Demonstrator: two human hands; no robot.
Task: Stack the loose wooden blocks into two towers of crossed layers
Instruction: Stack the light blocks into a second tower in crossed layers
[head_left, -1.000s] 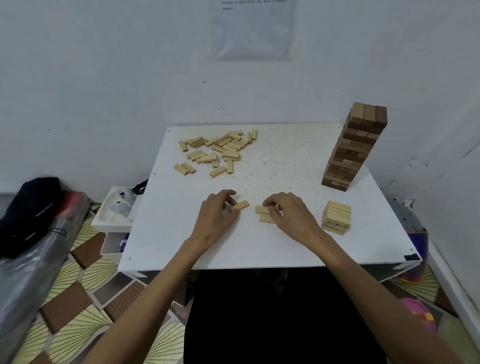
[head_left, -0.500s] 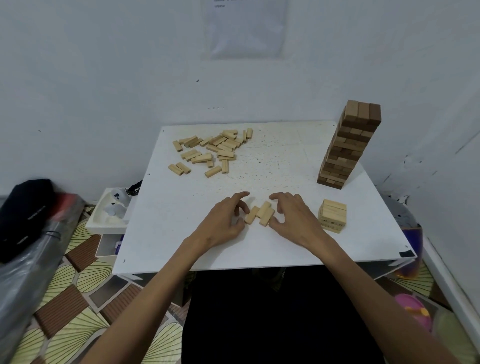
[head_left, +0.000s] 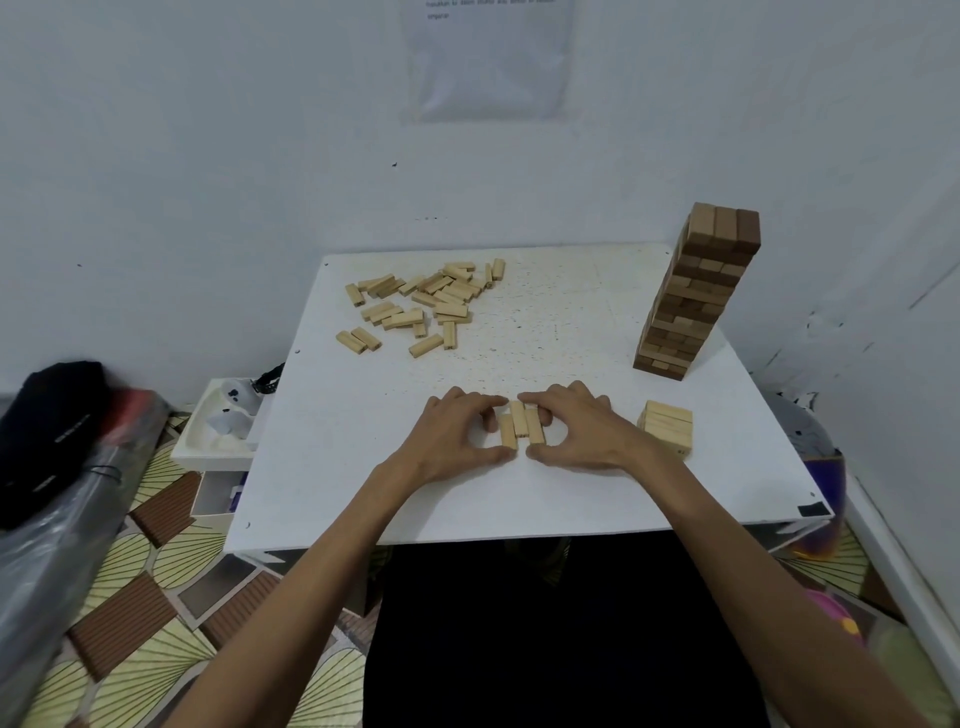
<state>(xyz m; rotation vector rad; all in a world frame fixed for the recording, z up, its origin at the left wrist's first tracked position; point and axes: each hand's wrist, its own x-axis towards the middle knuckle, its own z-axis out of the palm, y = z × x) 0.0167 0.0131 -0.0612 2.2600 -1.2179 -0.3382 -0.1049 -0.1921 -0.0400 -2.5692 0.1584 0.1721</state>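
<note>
Right, far-left on the white bench (head_left: 332, 467) lay the loose pile of pale wooden blocks (head_left: 421, 306); the left grip (head_left: 452, 441) pinched three pale wooden blocks (head_left: 519, 428) side by side, the right grip (head_left: 587, 436) pinching opposite. Ends wanted squaring flush before crossing them onto the short pale stack (head_left: 667, 428).

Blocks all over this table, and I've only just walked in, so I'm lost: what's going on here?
A person is building block towers on a white table. The left hand and right hand pinch three blocks lying side by side near the front edge, squaring them into one layer. A tall tower stands at the far right, a short stack sits just right of the right hand, and a loose pile waits at the far left.
</note>
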